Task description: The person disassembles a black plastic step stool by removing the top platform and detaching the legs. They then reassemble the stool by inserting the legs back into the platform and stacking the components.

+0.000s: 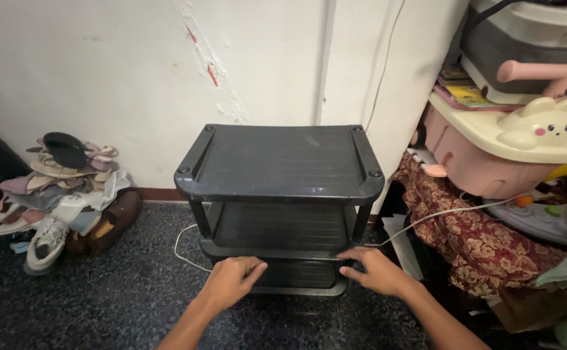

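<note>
1. Hands first: the left hand (233, 279) and the right hand (375, 271) both rest on the front edge of a black plastic shoe rack (282, 162), at its lower tiers, near the floor (121, 291).
2. Left grip: the fingers are curled over the front rim of the lower shelf, closed on that rim; the thumb is hidden, so how firmly it clamps cannot be told.
3. Right grip: the fingers (351, 255) lie spread and fairly flat along the lower shelf edge near the rack's right front post, pressing on it rather than wrapping it.
4. Rack position: it stands upright on the dark speckled floor, its back toward the white wall (102, 65), with three tiers showing and nothing on them.
5. A thin white cable (183, 249) loops on the floor just left of the rack and passes behind it; another stretch runs off to the right.
6. Left of the rack, well apart, a heap of shoes and sandals (63, 194) lies against the wall.
7. Right of the rack, close by, sits a red patterned cloth (464, 227), with a pink and cream plastic tub bearing a rabbit figure (545, 126) above it.
</note>
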